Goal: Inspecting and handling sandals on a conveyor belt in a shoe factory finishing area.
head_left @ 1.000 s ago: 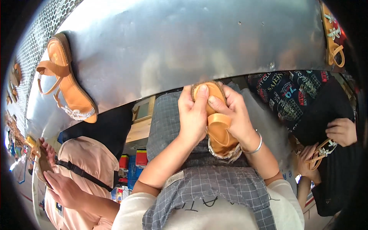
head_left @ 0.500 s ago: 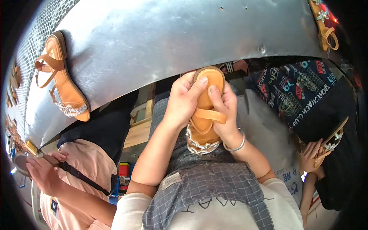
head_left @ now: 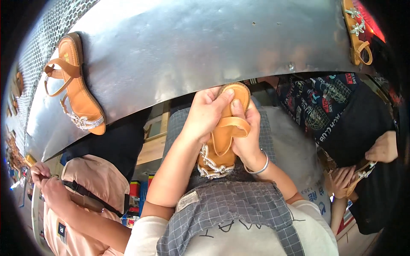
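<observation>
Both my hands grip one tan sandal [head_left: 222, 153] above my lap, its heel end pointing away from me. My left hand [head_left: 208, 112] is closed on the heel part from the left, thumb pressed on the insole. From the right my right hand [head_left: 247, 132] wraps round the sandal's edge, its thumb also on the insole near the heel. A tan strap stands up as a loop beside my right hand. Silvery jewelled straps cross the toe end, nearest my body. Fingers under the sole are hidden.
Ahead is a shiny metal work table [head_left: 183, 47] with a curved near edge. A similar sandal [head_left: 81, 94] lies at its left, another jewelled sandal [head_left: 358, 34] at the far right. Co-workers sit on both sides; the right one's hands [head_left: 344, 181] hold a jewelled sandal.
The sandal in my hands has tilted, its toe end swinging slightly left and its heel lowering a little. The left co-worker's hands have come together; the right co-worker's other hand has appeared.
</observation>
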{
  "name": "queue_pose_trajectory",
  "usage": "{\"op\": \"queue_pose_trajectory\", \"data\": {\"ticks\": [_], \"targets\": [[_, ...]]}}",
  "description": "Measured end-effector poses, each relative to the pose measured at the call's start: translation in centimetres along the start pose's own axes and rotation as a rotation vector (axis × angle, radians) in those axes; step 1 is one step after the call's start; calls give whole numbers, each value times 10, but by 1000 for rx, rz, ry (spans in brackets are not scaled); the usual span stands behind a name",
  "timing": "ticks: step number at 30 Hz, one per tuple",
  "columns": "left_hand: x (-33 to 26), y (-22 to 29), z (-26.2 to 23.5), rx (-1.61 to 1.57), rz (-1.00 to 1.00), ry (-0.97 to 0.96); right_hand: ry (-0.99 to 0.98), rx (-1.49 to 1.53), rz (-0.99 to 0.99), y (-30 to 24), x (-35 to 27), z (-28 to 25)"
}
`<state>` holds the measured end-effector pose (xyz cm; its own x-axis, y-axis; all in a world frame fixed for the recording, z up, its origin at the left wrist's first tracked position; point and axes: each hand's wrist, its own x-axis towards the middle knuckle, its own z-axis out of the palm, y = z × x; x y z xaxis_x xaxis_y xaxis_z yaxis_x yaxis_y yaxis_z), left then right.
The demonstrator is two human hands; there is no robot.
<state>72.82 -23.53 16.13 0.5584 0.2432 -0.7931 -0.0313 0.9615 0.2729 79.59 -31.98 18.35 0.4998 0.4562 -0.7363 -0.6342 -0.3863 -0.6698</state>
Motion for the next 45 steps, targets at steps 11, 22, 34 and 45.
{"op": "queue_pose_trajectory", "data": {"ticks": [11, 22, 34, 45], "targets": [[-58, -39, -26, -203, 381, 224, -643, -323, 331, 4, -37, -109], [-43, -29, -53, -9, 148, 232, -176, -313, 146, -32, 19, -122], [-35, -33, -38, 135, 276, 574, -55, -465, 18, -63, 42, -98], [-48, -32, -33, -52, 154, 489, -84, -342, -2, -78, 30, -92]]}}
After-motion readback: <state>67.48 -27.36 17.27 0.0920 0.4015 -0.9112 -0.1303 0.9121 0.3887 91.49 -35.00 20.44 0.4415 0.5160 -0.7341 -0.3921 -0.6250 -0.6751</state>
